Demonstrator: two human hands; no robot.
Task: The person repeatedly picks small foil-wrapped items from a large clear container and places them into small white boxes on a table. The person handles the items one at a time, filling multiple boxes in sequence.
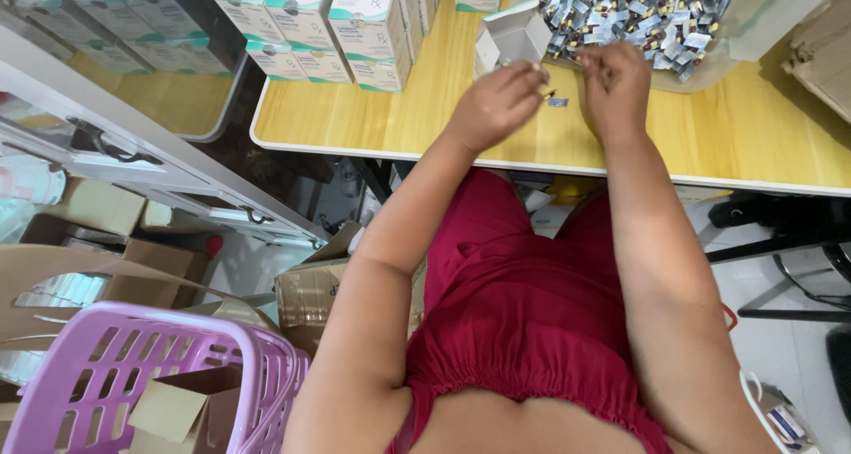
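Left hand (496, 104) pinched 1 small blister strip (547, 94), right hand (614, 80) picked at the strip pile (638, 15) at 12 o'clock; likely mid-filling the open white carton (514, 35), needing insertion next.

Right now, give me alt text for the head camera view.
Two bare hands, left hand and right hand, meet over a wooden table beside a heap of small foil packets and an open white carton. Stacked white-and-green boxes stand behind.
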